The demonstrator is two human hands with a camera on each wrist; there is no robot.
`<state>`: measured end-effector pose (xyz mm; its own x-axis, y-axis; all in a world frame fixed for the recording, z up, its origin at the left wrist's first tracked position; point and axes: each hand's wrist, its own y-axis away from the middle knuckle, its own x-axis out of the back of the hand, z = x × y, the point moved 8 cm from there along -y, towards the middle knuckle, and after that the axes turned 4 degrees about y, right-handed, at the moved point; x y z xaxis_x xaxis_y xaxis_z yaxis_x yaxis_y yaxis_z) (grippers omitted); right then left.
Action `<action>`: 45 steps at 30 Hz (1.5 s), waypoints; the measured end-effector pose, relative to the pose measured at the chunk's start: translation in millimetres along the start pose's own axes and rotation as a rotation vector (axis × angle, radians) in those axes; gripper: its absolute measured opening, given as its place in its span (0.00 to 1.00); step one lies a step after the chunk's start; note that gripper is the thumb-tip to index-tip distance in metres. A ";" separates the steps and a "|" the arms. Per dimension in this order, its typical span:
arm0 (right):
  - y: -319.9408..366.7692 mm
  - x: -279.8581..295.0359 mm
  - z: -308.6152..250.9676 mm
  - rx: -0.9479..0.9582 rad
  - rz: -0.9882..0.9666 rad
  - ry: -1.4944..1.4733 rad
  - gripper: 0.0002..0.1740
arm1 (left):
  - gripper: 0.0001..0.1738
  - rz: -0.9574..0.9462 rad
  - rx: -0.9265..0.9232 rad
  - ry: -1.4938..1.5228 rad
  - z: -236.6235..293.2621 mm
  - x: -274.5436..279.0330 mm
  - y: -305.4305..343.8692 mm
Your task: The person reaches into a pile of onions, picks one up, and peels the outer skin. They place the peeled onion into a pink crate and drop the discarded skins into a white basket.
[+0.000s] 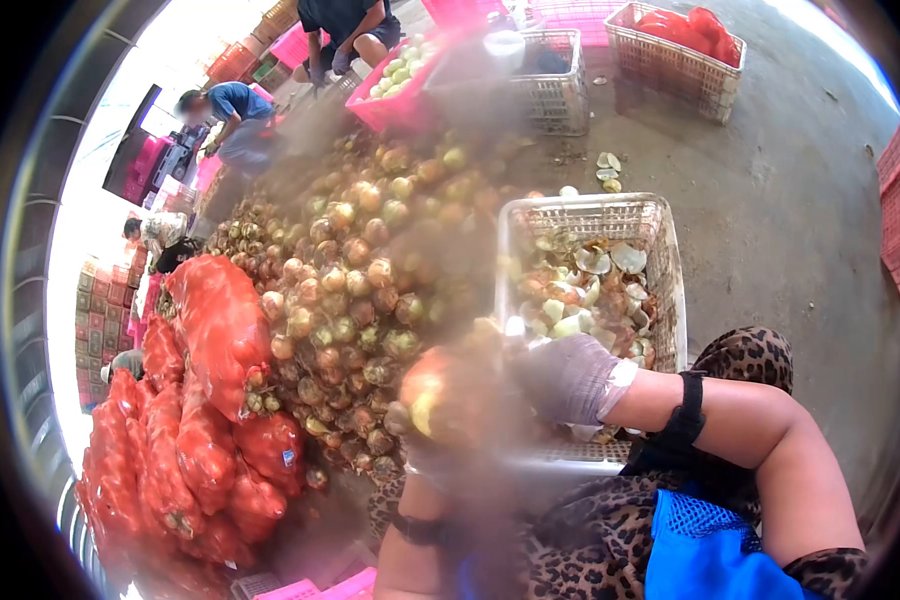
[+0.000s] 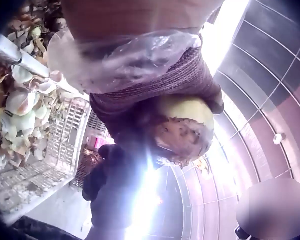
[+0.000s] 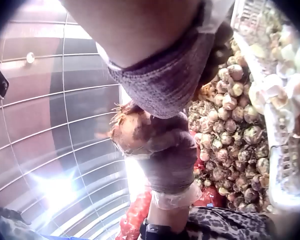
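My gloved left hand (image 3: 172, 162) grips an onion (image 3: 132, 134) that still carries brown skin and dry roots. In the left wrist view the same onion (image 2: 185, 137) shows a pale bare side and a ragged brown patch. My right hand (image 1: 570, 378), in a grey-purple knit glove, is close beside the onion, over the near end of a white crate (image 1: 675, 290). From the right wrist, that hand overlaps the left one. Its fingers are mostly hidden, and I cannot tell whether they hold anything. A smudge blurs the middle of the head view.
Onion skins and peeled layers (image 1: 590, 290) lie in the crate. A large heap of unpeeled onions (image 1: 350, 280) spreads ahead, beside red mesh sacks (image 1: 200, 430) at left. Farther off are a pink crate (image 1: 390, 95) of pale onions, a crate with red bags (image 1: 675, 75) and seated people.
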<state>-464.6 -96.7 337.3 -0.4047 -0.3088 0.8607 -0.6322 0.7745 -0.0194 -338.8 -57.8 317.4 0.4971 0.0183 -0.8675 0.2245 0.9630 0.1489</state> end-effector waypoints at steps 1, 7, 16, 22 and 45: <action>0.1 0.8 0.5 0.003 0.000 0.007 0.17 | 0.54 -0.073 -0.013 0.016 2.0 -0.5 -4.2; -1.3 -27.7 -5.6 0.169 -0.223 0.059 0.28 | 0.48 -0.005 -0.288 -0.547 33.2 21.8 -3.9; -0.1 -40.9 0.2 0.239 0.122 -0.114 0.21 | 0.54 -0.024 -0.177 -0.452 29.7 56.3 -12.1; 8.1 28.9 6.7 0.228 0.481 -0.394 0.25 | 0.57 -0.074 0.010 -0.543 3.6 24.1 -21.6; 21.0 -13.4 82.7 -0.501 -0.048 -0.710 0.38 | 0.49 -0.054 -0.061 -0.317 28.9 -30.2 -10.9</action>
<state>-527.1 -122.0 283.3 -0.8069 -0.4894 0.3308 -0.3615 0.8520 0.3787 -332.1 -76.6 355.7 0.7243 -0.1089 -0.6809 0.2116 0.9749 0.0691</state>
